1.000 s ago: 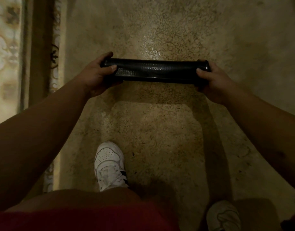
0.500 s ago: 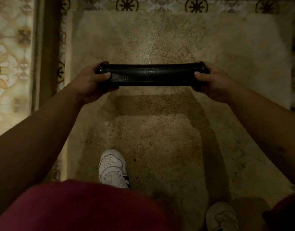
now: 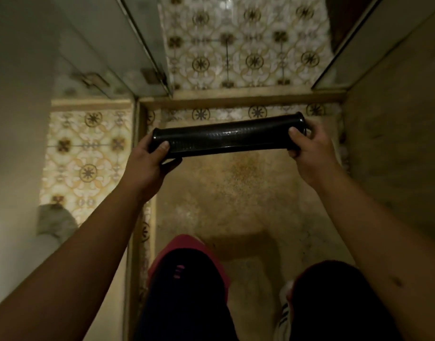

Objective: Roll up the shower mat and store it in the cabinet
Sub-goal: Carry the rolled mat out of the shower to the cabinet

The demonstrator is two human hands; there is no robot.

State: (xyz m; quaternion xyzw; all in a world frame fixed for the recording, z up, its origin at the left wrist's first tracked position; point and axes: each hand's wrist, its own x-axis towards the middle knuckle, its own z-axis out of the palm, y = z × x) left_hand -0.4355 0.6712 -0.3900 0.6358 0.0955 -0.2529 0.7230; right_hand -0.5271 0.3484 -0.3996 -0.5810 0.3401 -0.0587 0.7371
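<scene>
The shower mat (image 3: 226, 137) is a tight black roll, lying crosswise and held in the air above the speckled shower floor (image 3: 236, 193), its right end tipped a touch higher than its left. The left hand (image 3: 147, 163) is wrapped round the left end of the roll, thumb laid across the top and fingers curled underneath. The right hand (image 3: 310, 151) is clamped on the right end of the roll, thumb on top near the flared rim, the other fingers tucked behind where they cannot be seen in full. Both forearms reach in from below the roll, bare to the edge of the view. A faint dotted texture shows along the middle of the roll between the two hands. Just beyond the roll runs a raised threshold (image 3: 236, 97), and past that the patterned floor tiles (image 3: 243, 45) with dark flower medallions. Left of the roll, more of the same tiling lies behind a glass panel (image 3: 108, 45) with a metal hinge (image 3: 91, 78) on it; right of the roll stands a plain wall (image 3: 396, 119). Below the roll, closer to the camera, the person's dark trousers (image 3: 187, 291) with a red hem fill the view, and a white shoe (image 3: 284, 313) peeks out beside the right knee.
</scene>
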